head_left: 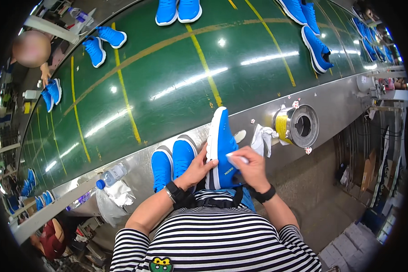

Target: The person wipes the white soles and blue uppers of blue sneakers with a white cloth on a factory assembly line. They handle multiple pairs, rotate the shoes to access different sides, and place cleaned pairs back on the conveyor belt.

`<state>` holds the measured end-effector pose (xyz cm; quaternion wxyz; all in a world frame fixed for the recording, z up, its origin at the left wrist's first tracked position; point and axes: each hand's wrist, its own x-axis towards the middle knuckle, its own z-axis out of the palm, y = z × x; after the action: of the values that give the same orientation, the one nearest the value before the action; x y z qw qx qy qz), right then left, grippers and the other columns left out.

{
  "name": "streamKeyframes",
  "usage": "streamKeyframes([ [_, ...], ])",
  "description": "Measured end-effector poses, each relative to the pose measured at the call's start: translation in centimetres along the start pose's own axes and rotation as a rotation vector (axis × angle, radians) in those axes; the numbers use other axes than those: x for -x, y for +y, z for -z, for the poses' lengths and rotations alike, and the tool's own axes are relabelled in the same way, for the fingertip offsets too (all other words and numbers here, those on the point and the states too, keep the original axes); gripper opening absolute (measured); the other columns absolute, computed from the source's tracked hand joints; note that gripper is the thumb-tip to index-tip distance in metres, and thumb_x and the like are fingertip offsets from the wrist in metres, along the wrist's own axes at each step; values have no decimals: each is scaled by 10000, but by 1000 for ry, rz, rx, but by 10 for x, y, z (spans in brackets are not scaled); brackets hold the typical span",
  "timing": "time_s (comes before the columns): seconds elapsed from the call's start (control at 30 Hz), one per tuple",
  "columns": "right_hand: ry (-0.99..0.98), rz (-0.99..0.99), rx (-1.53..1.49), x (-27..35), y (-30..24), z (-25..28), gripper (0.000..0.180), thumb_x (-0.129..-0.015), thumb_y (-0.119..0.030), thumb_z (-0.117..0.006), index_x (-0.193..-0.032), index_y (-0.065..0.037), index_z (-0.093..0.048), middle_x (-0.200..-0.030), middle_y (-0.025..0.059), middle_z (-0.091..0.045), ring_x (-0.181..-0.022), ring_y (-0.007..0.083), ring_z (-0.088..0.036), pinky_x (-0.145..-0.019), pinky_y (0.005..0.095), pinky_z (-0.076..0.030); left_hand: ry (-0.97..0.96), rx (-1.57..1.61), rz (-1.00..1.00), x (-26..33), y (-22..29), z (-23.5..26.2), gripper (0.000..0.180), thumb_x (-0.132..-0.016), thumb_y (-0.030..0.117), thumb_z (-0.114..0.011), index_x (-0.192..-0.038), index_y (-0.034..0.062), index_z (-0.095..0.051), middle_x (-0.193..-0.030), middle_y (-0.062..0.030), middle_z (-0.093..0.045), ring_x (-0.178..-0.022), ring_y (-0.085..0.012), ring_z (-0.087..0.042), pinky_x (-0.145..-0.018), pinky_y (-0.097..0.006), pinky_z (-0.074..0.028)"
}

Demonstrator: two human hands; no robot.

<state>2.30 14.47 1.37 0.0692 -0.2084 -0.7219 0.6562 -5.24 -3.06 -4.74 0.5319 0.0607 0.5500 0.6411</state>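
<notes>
A blue sneaker [224, 140] with a white sole stands on its side edge in front of my body, toe pointing away. My left hand [196, 170] grips it from the left, fingers and thumb on the white sole. My right hand [253, 170] is closed on a small white piece [236, 157], pressed near the upper's side; whether it is cloth or something firmer I cannot tell. Just left of my left hand, two more blue sneakers [184, 156] sit side by side on the metal ledge [143, 152].
A green conveyor belt [167, 68] with yellow lines carries several blue sneakers [318, 50]. Right on the ledge are a crumpled white cloth [262, 138] and a round metal holder [316, 124]. Left are a water bottle [113, 174] and a plastic bag [109, 204]. Another person's hand [45, 74] touches shoes far left.
</notes>
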Motion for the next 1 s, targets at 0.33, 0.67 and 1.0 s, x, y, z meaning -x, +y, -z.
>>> streamKeyframes([
  [0.33, 170, -154, -546, 22, -4, 38, 127, -824, -18, -632, -945, 12, -607, -874, 37, -631, -773, 74, -577, -704, 197, -458, -219, 258, -58, 9, 33, -12, 587, -908, 196, -549, -1388, 52, -243, -1327, -88, -417, -1200, -177, -412, -1024, -345, -330],
  [0.67, 277, -84, -628, 50, -10, 65, 108, -867, -37, -569, -967, 3, -573, -849, 56, -610, -725, 112, -563, -670, 244, -455, -270, 362, -32, -7, 26, -24, 536, -924, 264, -516, -1366, 64, -288, -1323, -67, -430, -1191, -191, -435, -1015, -372, -344],
  [1.0, 218, -54, -772, 52, -25, 150, 52, -824, 0, -575, -875, 13, -574, -797, 72, -575, -685, 142, -527, -638, 282, -434, -129, 238, -22, -99, 81, -10, 497, -915, 310, -526, -1324, 88, -354, -1241, -40, -516, -1099, -167, -521, -935, -362, -429],
])
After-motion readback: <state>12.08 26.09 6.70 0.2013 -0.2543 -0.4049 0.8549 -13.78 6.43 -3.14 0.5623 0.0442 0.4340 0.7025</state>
